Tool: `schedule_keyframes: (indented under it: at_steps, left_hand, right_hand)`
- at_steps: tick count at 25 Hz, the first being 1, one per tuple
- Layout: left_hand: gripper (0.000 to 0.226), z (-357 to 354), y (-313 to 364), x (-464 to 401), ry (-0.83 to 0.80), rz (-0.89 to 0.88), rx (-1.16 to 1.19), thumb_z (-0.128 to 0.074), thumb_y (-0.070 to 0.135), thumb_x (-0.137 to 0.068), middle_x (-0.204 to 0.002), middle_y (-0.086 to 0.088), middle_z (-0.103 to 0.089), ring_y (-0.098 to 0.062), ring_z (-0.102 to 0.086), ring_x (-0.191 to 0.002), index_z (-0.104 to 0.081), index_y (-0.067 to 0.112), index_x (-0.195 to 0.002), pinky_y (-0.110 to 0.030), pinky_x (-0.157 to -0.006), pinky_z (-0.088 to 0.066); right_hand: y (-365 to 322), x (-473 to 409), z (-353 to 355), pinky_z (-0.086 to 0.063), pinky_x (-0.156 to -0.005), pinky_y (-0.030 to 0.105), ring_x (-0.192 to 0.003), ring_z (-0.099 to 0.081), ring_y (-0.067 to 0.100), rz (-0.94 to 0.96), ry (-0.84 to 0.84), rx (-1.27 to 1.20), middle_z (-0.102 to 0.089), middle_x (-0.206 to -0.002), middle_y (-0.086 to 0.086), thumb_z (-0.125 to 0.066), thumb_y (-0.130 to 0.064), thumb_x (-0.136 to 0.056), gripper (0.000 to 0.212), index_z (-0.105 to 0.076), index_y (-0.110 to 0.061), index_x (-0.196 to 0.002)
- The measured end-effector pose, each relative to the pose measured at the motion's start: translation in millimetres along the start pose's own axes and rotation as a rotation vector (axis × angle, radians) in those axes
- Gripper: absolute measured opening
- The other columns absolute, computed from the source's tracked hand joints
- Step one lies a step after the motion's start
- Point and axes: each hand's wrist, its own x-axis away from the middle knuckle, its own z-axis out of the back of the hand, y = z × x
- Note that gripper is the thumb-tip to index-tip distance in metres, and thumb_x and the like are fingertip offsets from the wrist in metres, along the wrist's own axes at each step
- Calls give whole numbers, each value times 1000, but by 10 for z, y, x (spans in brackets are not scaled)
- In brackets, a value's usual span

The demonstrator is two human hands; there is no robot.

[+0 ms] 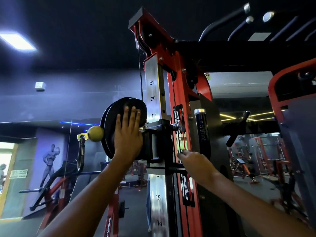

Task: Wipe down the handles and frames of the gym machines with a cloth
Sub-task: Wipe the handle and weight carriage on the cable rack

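Observation:
A red and black cable machine fills the middle of the view, with a steel numbered upright [154, 93] marked 14 to 21. A black pulley carriage [157, 142] sits on the upright near mark 19. My left hand [128, 132] lies flat, fingers straight, against the black pulley wheel [119, 106] on the carriage's left side. My right hand [195, 161] reaches to the red frame post [179, 93] beside the carriage, fingers blurred and pointing left. No cloth shows in either hand.
A yellow ball stopper [95, 133] and a metal clip with a hanging handle [80, 153] sit left of the wheel. A black grip handle [202, 132] stands right of the post. Pull-up grips [227, 19] jut out overhead. Other red machines stand behind.

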Motion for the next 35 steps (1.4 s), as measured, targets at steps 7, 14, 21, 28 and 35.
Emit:
schedule_keyframes:
  at_steps: [7,14,21,28,35]
  left_hand:
    - [61,-143,-131,55,58,-10,51,-25,35,-91,-151,-10,-38,-32,-30,-141,-42,6,-142,-46,-112,-13]
    - [65,-188,-167,71,36,-30,85,-15,37,-91,-155,-10,-29,-29,-21,-145,-33,7,-146,-44,-115,-2]
    - [58,-180,-156,113,12,-28,138,-17,33,-102,-161,-6,6,-26,11,-148,-2,11,-153,-44,-118,7]
    - [59,-152,-143,142,-6,-4,161,-18,32,-102,-161,-6,9,-26,12,-147,1,9,-153,-43,-118,6]
    - [58,-195,-93,180,-9,10,147,-14,30,-101,-161,-8,4,-28,10,-148,-2,8,-153,-45,-118,3]
  right_hand:
    - [-197,37,-532,-47,-97,35,-109,-58,25,284,-109,338,-64,-111,11,-64,-15,-80,29,-65,-5,-108]
    - [-229,-242,-520,-43,-102,29,-120,-55,21,278,142,236,-62,-123,13,-73,-4,-70,49,-61,0,-118]
    - [-1,330,-518,-52,-92,30,-101,-65,18,562,40,303,-69,-100,5,-75,-8,-71,25,-73,-9,-96]
    - [-338,-82,-470,-57,-77,33,-80,-68,21,175,67,208,-71,-89,9,-87,-10,-50,42,-73,-7,-90]
    - [-324,-165,-166,-53,-85,32,-85,-65,21,-278,19,39,-66,-93,11,-52,2,-87,19,-65,-4,-99]
